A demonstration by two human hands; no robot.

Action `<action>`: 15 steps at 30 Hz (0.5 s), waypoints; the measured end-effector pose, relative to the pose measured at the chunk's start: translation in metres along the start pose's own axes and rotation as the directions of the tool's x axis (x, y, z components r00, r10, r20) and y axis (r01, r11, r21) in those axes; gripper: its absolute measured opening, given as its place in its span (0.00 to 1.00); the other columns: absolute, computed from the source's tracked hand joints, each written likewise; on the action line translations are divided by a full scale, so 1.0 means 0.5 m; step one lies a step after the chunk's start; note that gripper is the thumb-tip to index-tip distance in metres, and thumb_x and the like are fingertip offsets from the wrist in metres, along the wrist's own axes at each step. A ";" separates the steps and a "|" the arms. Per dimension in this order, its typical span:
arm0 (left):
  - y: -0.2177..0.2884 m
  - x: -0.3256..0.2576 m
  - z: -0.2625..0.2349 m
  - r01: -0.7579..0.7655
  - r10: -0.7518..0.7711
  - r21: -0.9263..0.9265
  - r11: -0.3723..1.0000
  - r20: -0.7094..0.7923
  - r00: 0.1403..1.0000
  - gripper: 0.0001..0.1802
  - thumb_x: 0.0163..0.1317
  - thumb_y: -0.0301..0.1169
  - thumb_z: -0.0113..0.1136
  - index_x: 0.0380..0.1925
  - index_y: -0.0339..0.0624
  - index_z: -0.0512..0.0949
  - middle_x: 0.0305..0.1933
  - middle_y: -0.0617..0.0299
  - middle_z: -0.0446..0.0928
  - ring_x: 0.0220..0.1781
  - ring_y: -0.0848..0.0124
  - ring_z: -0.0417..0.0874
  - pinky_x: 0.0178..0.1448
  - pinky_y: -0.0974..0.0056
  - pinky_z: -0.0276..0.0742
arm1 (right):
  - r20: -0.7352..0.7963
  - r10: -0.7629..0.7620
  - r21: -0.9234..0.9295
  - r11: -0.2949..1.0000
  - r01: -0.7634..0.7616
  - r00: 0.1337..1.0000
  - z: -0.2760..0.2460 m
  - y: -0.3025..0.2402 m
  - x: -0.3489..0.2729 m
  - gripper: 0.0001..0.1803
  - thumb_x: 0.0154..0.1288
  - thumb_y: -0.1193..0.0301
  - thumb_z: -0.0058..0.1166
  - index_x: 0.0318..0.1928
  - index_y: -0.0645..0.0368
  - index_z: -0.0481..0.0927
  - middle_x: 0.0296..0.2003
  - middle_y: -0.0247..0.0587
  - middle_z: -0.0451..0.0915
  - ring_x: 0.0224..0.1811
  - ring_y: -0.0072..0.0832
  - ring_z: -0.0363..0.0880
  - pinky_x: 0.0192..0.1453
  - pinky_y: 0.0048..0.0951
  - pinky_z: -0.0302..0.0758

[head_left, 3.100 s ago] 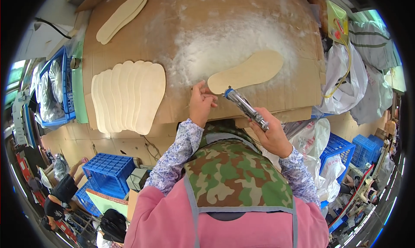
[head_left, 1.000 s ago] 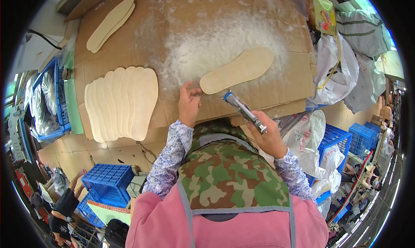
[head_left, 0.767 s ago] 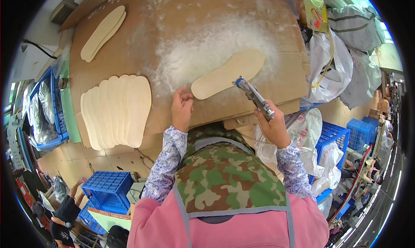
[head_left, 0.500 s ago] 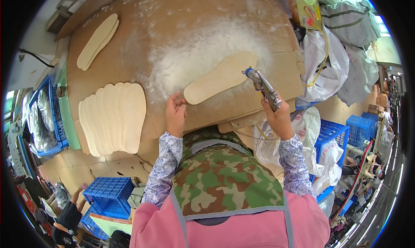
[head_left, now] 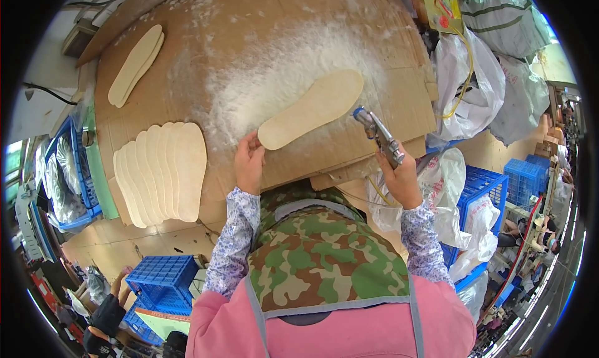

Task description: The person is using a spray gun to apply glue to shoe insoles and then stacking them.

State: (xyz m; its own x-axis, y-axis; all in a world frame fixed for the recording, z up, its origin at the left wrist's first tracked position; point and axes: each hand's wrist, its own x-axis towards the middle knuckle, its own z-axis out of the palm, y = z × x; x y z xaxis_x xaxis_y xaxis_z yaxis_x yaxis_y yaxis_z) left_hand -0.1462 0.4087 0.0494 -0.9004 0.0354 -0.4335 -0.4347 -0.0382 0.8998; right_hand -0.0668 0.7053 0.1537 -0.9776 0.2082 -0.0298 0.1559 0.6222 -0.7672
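Note:
A pale cream insole [head_left: 312, 108] lies at a slant on the cardboard-covered table, over a patch of white overspray. My left hand [head_left: 249, 166] is at its near-left rounded end, with thumb and fingers closed at the edge. In my right hand [head_left: 402, 178] is a silver spray gun [head_left: 385, 138] with a blue-ringed nozzle. The nozzle points up and left, just off the near-right side of the insole. To the left, several fanned insoles [head_left: 163, 174] overlap in a row. Two more insoles [head_left: 134, 68] lie stacked at the far left.
The cardboard table top [head_left: 281, 9] carries white residue. Plastic bags [head_left: 465, 87] and a yellow container [head_left: 440, 9] with a yellow hose stand along its right side. Blue crates [head_left: 165, 280] sit behind me on the left, another blue crate [head_left: 483, 186] at right.
The spray gun has drawn back toward me, its nozzle no longer over the insole. My left fingers have come up against the insole's rounded end.

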 end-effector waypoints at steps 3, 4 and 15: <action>0.003 0.003 0.003 0.003 -0.003 0.021 1.000 0.004 1.000 0.21 0.59 0.22 0.50 0.54 0.34 0.67 0.42 0.60 0.75 0.29 0.81 0.69 0.27 0.76 0.64 | 0.068 0.002 0.046 0.999 -0.005 0.998 0.009 -0.013 -0.023 0.12 0.60 0.77 0.54 0.45 0.63 0.73 0.29 0.52 0.76 0.31 0.46 0.77 0.36 0.31 0.73; 0.005 0.004 0.004 0.001 -0.001 0.020 1.000 0.011 1.000 0.21 0.60 0.23 0.51 0.54 0.34 0.67 0.42 0.59 0.75 0.30 0.81 0.70 0.27 0.75 0.64 | 0.070 0.003 0.051 0.999 -0.006 0.998 0.009 -0.017 -0.028 0.12 0.60 0.77 0.54 0.45 0.63 0.73 0.29 0.52 0.76 0.31 0.46 0.77 0.36 0.31 0.73; 0.014 0.019 0.002 0.030 -0.030 0.054 0.998 -0.001 1.000 0.18 0.55 0.21 0.49 0.48 0.33 0.66 0.38 0.60 0.74 0.28 0.80 0.70 0.24 0.74 0.66 | -0.026 0.391 0.493 0.806 -0.328 0.920 -0.052 0.181 0.155 0.15 0.64 0.63 0.54 0.44 0.61 0.77 0.23 0.30 0.76 0.18 0.13 0.68 0.19 0.17 0.62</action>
State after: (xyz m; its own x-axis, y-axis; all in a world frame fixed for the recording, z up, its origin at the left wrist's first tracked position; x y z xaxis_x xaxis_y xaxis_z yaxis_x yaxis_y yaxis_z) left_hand -0.1578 0.4097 0.0516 -0.8871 0.0352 -0.4603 -0.4600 0.0171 0.8878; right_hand -0.1247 0.7976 0.0985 -0.8350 0.4545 -0.3101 0.3768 0.0616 -0.9242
